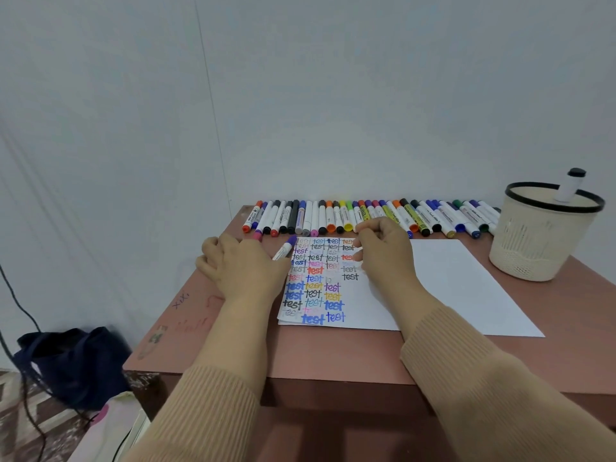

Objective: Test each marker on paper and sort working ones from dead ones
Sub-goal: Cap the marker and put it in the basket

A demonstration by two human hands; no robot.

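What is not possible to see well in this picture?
Head view:
Inside of the basket: its wall hides it; one black-capped marker sticks out.
Whether the right hand pinches anything: its curled fingers hide this.
Labels on the marker row: too small.
Some test words on the paper: under the right hand.
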